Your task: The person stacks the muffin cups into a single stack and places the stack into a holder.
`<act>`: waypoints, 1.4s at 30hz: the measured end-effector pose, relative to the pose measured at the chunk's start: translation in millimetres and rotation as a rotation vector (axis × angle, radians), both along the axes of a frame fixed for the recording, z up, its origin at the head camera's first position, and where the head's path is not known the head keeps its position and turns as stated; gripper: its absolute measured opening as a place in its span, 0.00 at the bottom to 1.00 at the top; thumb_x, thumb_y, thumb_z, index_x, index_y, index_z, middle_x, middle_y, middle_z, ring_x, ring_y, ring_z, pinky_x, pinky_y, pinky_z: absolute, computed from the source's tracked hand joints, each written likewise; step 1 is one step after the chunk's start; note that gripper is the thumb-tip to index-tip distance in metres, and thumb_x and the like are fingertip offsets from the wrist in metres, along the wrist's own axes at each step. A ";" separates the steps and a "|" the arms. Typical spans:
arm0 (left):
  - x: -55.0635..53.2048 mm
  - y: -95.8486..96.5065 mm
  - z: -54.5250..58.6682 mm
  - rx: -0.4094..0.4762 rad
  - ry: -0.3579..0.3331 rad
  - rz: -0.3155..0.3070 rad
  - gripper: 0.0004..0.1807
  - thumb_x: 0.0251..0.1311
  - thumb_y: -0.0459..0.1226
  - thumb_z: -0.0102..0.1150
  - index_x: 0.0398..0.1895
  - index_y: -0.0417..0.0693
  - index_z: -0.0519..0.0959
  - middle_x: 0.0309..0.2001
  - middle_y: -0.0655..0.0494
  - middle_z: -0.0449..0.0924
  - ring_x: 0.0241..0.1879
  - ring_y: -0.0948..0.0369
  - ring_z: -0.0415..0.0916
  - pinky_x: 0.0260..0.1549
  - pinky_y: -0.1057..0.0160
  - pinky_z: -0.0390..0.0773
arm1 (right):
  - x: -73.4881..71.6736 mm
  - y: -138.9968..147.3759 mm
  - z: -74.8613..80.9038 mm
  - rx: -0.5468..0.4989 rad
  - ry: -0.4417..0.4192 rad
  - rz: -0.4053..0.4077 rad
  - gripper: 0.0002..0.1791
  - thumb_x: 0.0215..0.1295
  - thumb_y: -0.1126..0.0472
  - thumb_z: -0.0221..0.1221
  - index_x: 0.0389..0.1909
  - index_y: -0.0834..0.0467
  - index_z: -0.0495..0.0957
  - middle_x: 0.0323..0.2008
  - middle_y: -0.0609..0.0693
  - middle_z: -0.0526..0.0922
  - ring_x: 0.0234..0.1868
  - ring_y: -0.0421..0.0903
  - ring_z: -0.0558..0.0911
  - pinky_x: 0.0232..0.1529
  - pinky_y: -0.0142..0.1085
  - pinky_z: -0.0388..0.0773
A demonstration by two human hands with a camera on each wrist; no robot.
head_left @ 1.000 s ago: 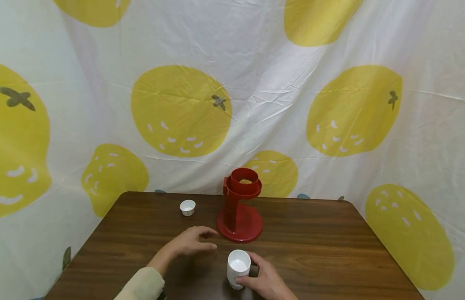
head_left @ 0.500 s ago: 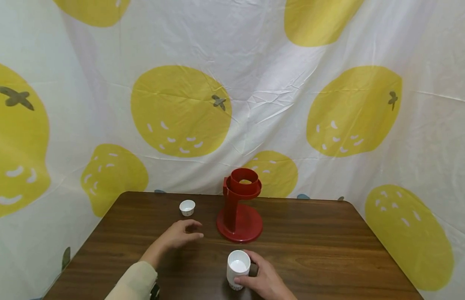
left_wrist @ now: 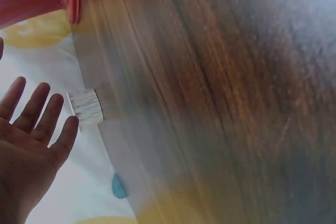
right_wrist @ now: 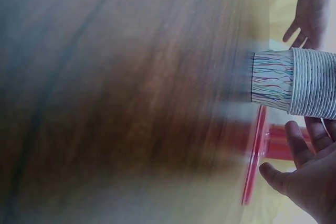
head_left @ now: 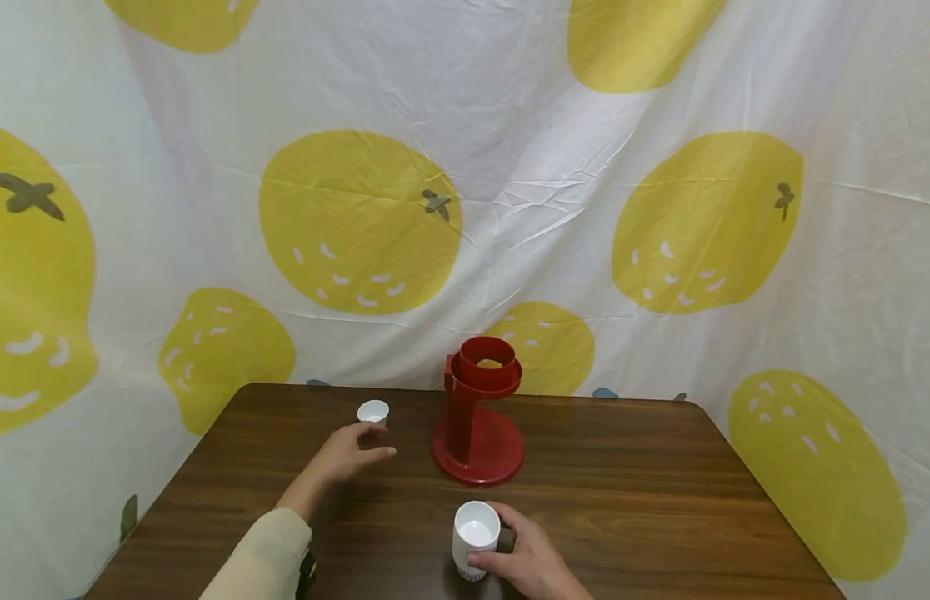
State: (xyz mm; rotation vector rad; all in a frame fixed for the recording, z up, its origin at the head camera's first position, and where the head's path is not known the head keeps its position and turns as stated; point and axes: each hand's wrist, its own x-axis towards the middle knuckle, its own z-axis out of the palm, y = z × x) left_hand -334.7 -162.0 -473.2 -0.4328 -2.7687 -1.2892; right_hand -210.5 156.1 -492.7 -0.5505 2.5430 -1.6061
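Note:
In the head view my right hand point(head_left: 536, 560) grips an upright stack of nested white paper cups point(head_left: 476, 533) near the front of the table. Colored squiggly lines show on the lowest cup of the stack point(right_wrist: 273, 80) in the right wrist view. My left hand point(head_left: 347, 457) reaches over the left part of the table, its fingers spread and nothing held. Just beyond its fingertips stands a single small paper cup point(head_left: 372, 409), partly covered by the hand. Whether the fingers touch this cup point(left_wrist: 88, 107) I cannot tell.
A red stand point(head_left: 461, 425) with a round base and a ring-shaped top rises at the back middle of the brown wooden table point(head_left: 645, 500). Something yellowish shows inside its ring. Behind the table hangs a white cloth point(head_left: 525, 250) printed with yellow lemons.
My left hand has moved left and away from me, from beside the red stand to the single paper cup. The right hand keeps its grip on the stack, almost unmoved.

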 end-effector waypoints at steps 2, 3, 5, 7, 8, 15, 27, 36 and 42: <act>-2.8 -1.6 -0.9 0.005 0.011 0.013 0.26 0.57 0.44 0.71 0.55 0.38 0.79 0.52 0.43 0.82 0.58 0.44 0.74 0.58 0.44 0.69 | 0.1 0.4 0.2 -0.001 0.004 0.003 0.34 0.55 0.52 0.73 0.62 0.55 0.75 0.51 0.43 0.81 0.54 0.46 0.76 0.56 0.45 0.70; -4.1 -2.5 -1.5 0.006 0.018 0.018 0.27 0.57 0.44 0.71 0.55 0.38 0.79 0.52 0.42 0.81 0.58 0.43 0.73 0.58 0.43 0.68 | 0.0 0.6 0.3 -0.003 0.003 0.004 0.33 0.55 0.52 0.73 0.62 0.56 0.75 0.51 0.43 0.81 0.54 0.46 0.76 0.56 0.45 0.70; -6.7 -4.5 -2.6 0.018 0.020 0.030 0.27 0.56 0.44 0.71 0.54 0.37 0.79 0.52 0.40 0.81 0.58 0.43 0.73 0.59 0.43 0.67 | -0.1 0.7 0.1 -0.003 0.002 0.009 0.33 0.55 0.53 0.73 0.62 0.55 0.75 0.51 0.43 0.81 0.54 0.46 0.76 0.56 0.45 0.70; -9.7 -7.1 -4.0 0.022 0.023 0.038 0.28 0.55 0.44 0.72 0.54 0.36 0.79 0.53 0.39 0.81 0.58 0.42 0.72 0.59 0.43 0.67 | -0.4 0.9 -0.2 -0.005 0.001 0.011 0.33 0.55 0.53 0.73 0.62 0.56 0.75 0.51 0.43 0.82 0.54 0.47 0.76 0.56 0.45 0.70; -11.0 -8.4 -4.6 0.024 0.023 0.044 0.28 0.55 0.44 0.72 0.54 0.36 0.79 0.53 0.39 0.80 0.58 0.41 0.72 0.59 0.42 0.67 | -0.5 1.0 -0.4 -0.004 0.002 0.012 0.34 0.55 0.53 0.73 0.62 0.56 0.75 0.51 0.43 0.82 0.54 0.47 0.76 0.56 0.45 0.70; -20.1 -16.6 -8.9 0.040 -0.009 0.089 0.30 0.54 0.45 0.73 0.55 0.36 0.77 0.55 0.38 0.78 0.59 0.40 0.70 0.58 0.43 0.68 | 0.1 1.5 -2.1 0.004 0.023 0.005 0.34 0.54 0.51 0.74 0.61 0.56 0.76 0.49 0.44 0.82 0.53 0.43 0.77 0.56 0.41 0.70; -38.3 -27.1 -18.6 0.018 -0.043 0.144 0.38 0.53 0.48 0.74 0.61 0.35 0.71 0.57 0.34 0.75 0.58 0.39 0.71 0.56 0.41 0.69 | -2.8 3.1 -2.0 -0.012 -0.027 0.025 0.33 0.55 0.52 0.73 0.61 0.55 0.76 0.49 0.44 0.82 0.53 0.45 0.76 0.55 0.45 0.70; -48.2 -26.9 -24.5 0.032 -0.055 0.167 0.41 0.53 0.47 0.74 0.64 0.34 0.67 0.58 0.31 0.73 0.60 0.39 0.69 0.57 0.41 0.67 | -1.1 2.0 -0.8 -0.010 0.006 0.036 0.32 0.54 0.52 0.73 0.59 0.57 0.76 0.48 0.44 0.82 0.51 0.42 0.77 0.54 0.40 0.71; -56.5 -25.0 -29.6 0.044 -0.041 0.173 0.45 0.54 0.47 0.73 0.67 0.31 0.63 0.61 0.31 0.68 0.62 0.38 0.65 0.59 0.39 0.65 | -0.1 2.9 -1.3 0.007 0.030 0.032 0.32 0.54 0.52 0.73 0.59 0.56 0.76 0.48 0.44 0.82 0.50 0.41 0.77 0.54 0.40 0.71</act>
